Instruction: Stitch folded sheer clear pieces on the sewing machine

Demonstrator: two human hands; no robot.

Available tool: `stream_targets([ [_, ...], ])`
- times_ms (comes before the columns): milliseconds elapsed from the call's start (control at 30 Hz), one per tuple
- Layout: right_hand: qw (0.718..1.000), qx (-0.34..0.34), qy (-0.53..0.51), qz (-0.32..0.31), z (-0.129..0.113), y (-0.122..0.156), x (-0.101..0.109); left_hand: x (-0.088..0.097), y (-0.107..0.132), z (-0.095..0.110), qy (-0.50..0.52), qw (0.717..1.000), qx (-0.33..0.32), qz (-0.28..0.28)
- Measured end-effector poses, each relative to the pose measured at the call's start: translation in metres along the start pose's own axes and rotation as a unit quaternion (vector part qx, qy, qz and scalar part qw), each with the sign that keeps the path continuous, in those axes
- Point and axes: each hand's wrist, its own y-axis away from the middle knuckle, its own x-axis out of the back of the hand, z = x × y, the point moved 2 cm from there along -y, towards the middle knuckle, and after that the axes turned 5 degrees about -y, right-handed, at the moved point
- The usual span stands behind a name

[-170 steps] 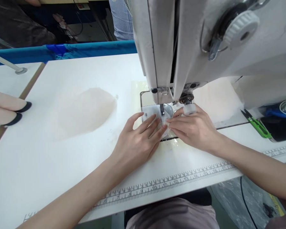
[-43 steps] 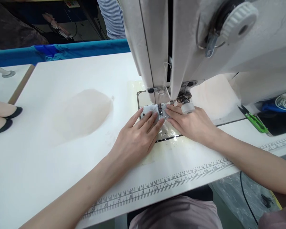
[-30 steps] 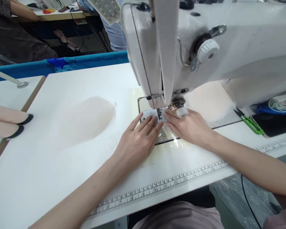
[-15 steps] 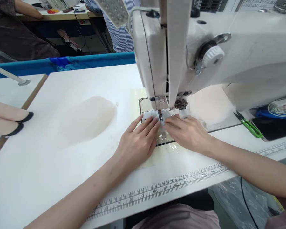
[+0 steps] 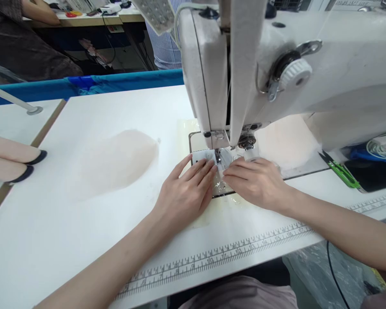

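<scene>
My left hand (image 5: 188, 186) lies flat, fingers stretched out, on the metal bed plate (image 5: 195, 140) just left of the presser foot (image 5: 218, 155). To the right of the foot, my right hand (image 5: 255, 180) has its fingers bent and pressed together on the edge of a thin, see-through fabric (image 5: 225, 158). Its fingertips are partly hidden. The sewing machine (image 5: 209, 81) stands over both hands. Pale pinkish sheer fabric (image 5: 286, 139) lies under the machine arm behind my right hand. Another sheer piece (image 5: 125, 159) is spread on the white table (image 5: 93, 240) at the left.
Green-handled thread snips (image 5: 342, 174) lie at the right beside a dark flat object (image 5: 373, 174). A printed ruler (image 5: 212, 259) runs along the table's front edge. Pale long shapes with black ends (image 5: 16, 161) lie at far left. People stand beyond the blue cloth edge (image 5: 131, 80).
The view has shifted slightly, so the machine sits a little farther right in the picture. Both hands keep nearly the same place beside the presser foot.
</scene>
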Motion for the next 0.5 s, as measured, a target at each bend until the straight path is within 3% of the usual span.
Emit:
stream_targets([
  [500,1.000,-0.016,0.018,0.001,0.0037,-0.0007,-0.0032,-0.0057,-0.0036,-0.0039,0.011,1.000,0.022,-0.003],
])
